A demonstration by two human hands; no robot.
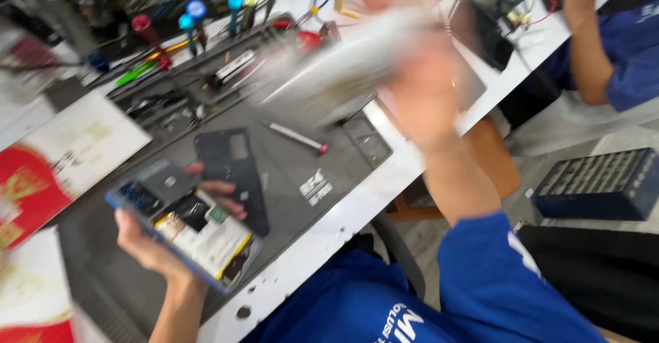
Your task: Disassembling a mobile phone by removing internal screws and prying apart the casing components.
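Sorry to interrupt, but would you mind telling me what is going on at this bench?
A person in a blue shirt holds an opened smartphone, back removed and insides exposed, in the left hand. The right hand is raised with a blurred pale object. The phone's dark back cover lies on the grey work mat.

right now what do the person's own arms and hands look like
Both hands are bare, without gloves, rings or a watch in view. The left hand and its forearm are uncovered up to the frame edge. The right hand is motion-blurred; its forearm is bare up to a short blue fabric sleeve of a blue shirt with white lettering.
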